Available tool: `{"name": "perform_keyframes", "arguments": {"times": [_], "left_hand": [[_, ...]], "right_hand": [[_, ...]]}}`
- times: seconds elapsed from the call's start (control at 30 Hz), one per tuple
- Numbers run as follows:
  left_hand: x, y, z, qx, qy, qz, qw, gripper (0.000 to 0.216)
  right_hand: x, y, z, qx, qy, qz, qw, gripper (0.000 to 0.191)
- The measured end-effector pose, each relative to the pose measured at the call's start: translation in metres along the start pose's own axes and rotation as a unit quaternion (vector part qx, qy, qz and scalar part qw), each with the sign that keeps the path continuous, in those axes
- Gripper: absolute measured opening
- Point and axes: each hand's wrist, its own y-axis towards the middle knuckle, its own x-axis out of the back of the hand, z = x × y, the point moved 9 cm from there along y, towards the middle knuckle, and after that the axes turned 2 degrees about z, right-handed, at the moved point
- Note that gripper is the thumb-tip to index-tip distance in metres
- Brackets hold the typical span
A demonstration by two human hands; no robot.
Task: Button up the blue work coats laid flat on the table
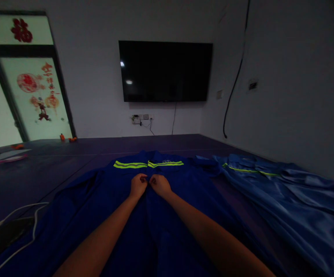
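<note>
Deep blue, matte cloth fills the near middle: a work jacket (181,192) laid out front side up on a dark purple surface (97,148), its collar pointing away toward the wall. Soft creases run through the body and the sleeve spread out on the left. Across the chest sit two flat reflective stripes (130,166), bright yellow-green with a greyish band along the middle, one on each side of the front opening.

Just below the stripes, the left hand (139,185) and right hand (160,185) meet at this opening, close beside each other. Each grip is closed, thumb and curled fingers pinching the cloth at the front edge; the small detail between the fingertips is too dark to make out.

To the right lies a second blue garment (288,207), paler and glossier, rumpled into long shiny folds, with a thin yellow-green strip. A smooth white cable (34,227) curves over the near left corner. Beyond, a flat, glossy black screen (165,71) hangs on the plain wall, and red cut-out shapes (28,82) decorate the pale panes of a dark-framed door (60,77).
</note>
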Motion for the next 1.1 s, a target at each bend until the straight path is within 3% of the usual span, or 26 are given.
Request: {"name": "perform_keyframes", "arguments": {"times": [1.1], "left_hand": [[-0.0007,-0.0008,0.0025,0.006,-0.010,0.002,1.000,0.027]], "right_hand": [[-0.0004,-0.0014,0.0015,-0.003,-0.007,0.008,1.000,0.013]]}}
